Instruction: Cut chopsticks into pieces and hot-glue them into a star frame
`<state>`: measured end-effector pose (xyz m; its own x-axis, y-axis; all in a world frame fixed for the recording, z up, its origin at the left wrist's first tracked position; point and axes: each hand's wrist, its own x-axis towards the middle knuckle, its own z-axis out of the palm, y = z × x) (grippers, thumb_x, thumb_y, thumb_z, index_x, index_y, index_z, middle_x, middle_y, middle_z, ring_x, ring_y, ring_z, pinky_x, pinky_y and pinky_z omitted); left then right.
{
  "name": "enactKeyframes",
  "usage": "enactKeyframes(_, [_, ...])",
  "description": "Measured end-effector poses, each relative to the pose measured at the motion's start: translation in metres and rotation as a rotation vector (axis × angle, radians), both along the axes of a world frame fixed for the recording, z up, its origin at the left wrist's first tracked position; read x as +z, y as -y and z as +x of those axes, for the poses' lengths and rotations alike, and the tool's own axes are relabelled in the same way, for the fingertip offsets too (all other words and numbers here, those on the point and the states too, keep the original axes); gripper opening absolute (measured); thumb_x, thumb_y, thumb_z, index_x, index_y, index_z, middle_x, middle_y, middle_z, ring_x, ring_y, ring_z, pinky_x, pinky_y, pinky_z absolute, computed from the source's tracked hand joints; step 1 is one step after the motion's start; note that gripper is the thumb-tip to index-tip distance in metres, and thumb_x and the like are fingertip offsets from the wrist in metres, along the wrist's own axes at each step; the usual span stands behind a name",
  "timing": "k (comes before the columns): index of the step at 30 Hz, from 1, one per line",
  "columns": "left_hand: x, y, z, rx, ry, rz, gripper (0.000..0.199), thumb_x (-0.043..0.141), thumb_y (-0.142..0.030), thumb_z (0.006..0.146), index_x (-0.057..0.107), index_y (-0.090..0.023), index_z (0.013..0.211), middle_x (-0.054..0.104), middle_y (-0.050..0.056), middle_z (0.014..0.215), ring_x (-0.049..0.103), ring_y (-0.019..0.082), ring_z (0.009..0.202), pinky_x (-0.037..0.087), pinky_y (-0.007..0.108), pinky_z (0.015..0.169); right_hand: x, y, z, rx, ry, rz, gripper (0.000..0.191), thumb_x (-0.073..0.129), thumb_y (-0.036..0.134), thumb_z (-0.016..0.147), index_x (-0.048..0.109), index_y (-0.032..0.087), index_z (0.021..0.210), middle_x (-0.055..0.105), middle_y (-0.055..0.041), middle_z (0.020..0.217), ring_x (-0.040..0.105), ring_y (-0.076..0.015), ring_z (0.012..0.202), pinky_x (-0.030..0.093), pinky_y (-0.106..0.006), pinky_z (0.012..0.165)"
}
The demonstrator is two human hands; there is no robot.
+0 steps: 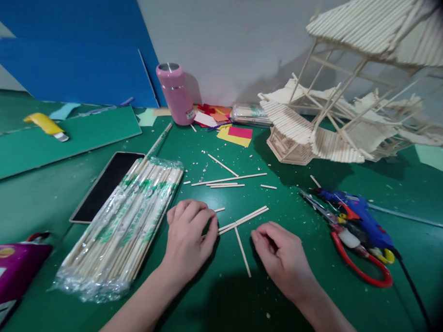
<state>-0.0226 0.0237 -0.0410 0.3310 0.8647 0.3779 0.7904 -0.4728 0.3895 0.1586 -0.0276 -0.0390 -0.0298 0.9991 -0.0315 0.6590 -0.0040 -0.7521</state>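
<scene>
My left hand point(190, 232) is closed, thumb and fingers at the left end of a pair of thin wooden sticks point(247, 219). These lie side by side, slanting up to the right. Below them a single wooden stick point(243, 251) points toward me, its upper end close to the pair. To the right, my right hand point(281, 255) hovers low with its fingers curled and thumb against them; nothing shows in it. Several loose wooden sticks point(228, 180) of different lengths lie beyond my hands among small crumbs.
Left are a plastic-wrapped bundle of sticks point(121, 230), a phone point(100, 193), a purple power strip point(14, 275) and a yellow utility knife point(44, 124). Right are red-handled scissors point(363, 260), a blue glue gun point(365, 214) and a wooden stick model point(325, 121). A pink flask point(176, 96) stands behind.
</scene>
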Motion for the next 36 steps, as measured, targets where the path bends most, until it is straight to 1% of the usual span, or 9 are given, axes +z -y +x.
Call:
enactKeyframes(3, [0.003,-0.009,-0.011,0.021,0.013,-0.063,0.018,0.044,-0.021,0.081,0.060,-0.014,0.081,0.057,0.008,0.083,0.051,0.019,0.079,0.040,0.033,0.071,-0.004,0.002,0.011,-0.054,-0.170,0.020,0.024,0.042,0.030,0.085,0.052,0.018,0.067,0.048,0.0009,0.063,0.044,-0.0107,0.056,0.032,-0.022,0.051])
enactKeyframes(5, [0.009,-0.013,-0.015,-0.004,-0.039,-0.138,0.020,0.043,-0.023,0.082,0.061,-0.014,0.083,0.057,0.008,0.085,0.052,0.019,0.080,0.041,0.032,0.071,-0.008,0.002,0.016,-0.078,-0.232,0.045,0.023,0.043,0.031,0.085,0.053,0.017,0.069,0.051,0.0002,0.064,0.046,-0.0115,0.059,0.034,-0.022,0.053])
enactKeyframes(10, [0.022,-0.018,-0.010,-0.115,-0.368,-0.274,0.020,0.043,-0.023,0.082,0.062,-0.017,0.085,0.058,0.006,0.085,0.051,0.019,0.079,0.037,0.031,0.068,-0.013,0.002,0.019,-0.100,-0.252,0.088,0.023,0.043,0.032,0.084,0.053,0.017,0.070,0.050,0.0012,0.062,0.043,-0.0107,0.055,0.033,-0.022,0.051])
enactKeyframes(13, [0.022,-0.021,-0.004,-0.115,-0.434,-0.281,0.017,0.046,-0.022,0.079,0.062,-0.018,0.078,0.058,0.006,0.079,0.050,0.021,0.078,0.033,0.031,0.063,-0.014,0.003,0.018,-0.097,-0.251,0.106,0.023,0.043,0.032,0.084,0.053,0.017,0.070,0.050,0.0012,0.062,0.043,-0.0108,0.055,0.033,-0.022,0.051])
enactKeyframes(18, [0.018,-0.027,0.002,-0.099,-0.474,-0.278,0.020,0.042,-0.019,0.079,0.059,-0.016,0.069,0.057,0.006,0.073,0.051,0.021,0.076,0.029,0.030,0.060,-0.013,0.002,0.016,-0.061,-0.237,0.126,0.022,0.043,0.031,0.084,0.053,0.017,0.069,0.050,0.0007,0.063,0.045,-0.0112,0.058,0.035,-0.022,0.054])
enactKeyframes(23, [0.016,-0.030,0.003,-0.089,-0.425,-0.292,0.017,0.044,-0.017,0.075,0.056,-0.016,0.063,0.056,0.005,0.068,0.051,0.019,0.072,0.029,0.029,0.059,-0.012,0.004,0.015,-0.027,-0.199,0.139,0.022,0.043,0.028,0.084,0.052,0.017,0.067,0.048,0.0011,0.062,0.044,-0.0106,0.057,0.034,-0.022,0.053])
enactKeyframes(28, [0.014,-0.030,-0.001,-0.034,-0.269,-0.320,0.012,0.046,-0.018,0.072,0.053,-0.016,0.062,0.054,0.002,0.062,0.050,0.014,0.060,0.032,0.025,0.056,-0.011,0.005,0.013,0.001,-0.146,0.142,0.021,0.044,0.025,0.084,0.051,0.018,0.065,0.043,0.0027,0.060,0.040,-0.0094,0.053,0.031,-0.021,0.049])
enactKeyframes(32, [0.015,-0.024,-0.001,0.027,-0.098,-0.340,0.010,0.043,-0.021,0.075,0.050,-0.017,0.068,0.053,-0.002,0.059,0.049,0.010,0.054,0.035,0.020,0.051,-0.012,0.006,0.009,0.026,-0.093,0.133,0.019,0.045,0.024,0.082,0.051,0.018,0.065,0.043,0.0026,0.060,0.041,-0.0090,0.052,0.031,-0.020,0.049])
enactKeyframes(36, [0.019,-0.015,0.003,-0.019,0.054,-0.394,0.013,0.038,-0.024,0.080,0.049,-0.018,0.074,0.051,-0.004,0.059,0.050,0.009,0.053,0.038,0.019,0.051,-0.011,0.008,0.004,0.040,-0.029,0.123,0.014,0.048,0.021,0.079,0.054,0.018,0.067,0.048,0.0014,0.063,0.044,-0.0106,0.058,0.032,-0.022,0.054])
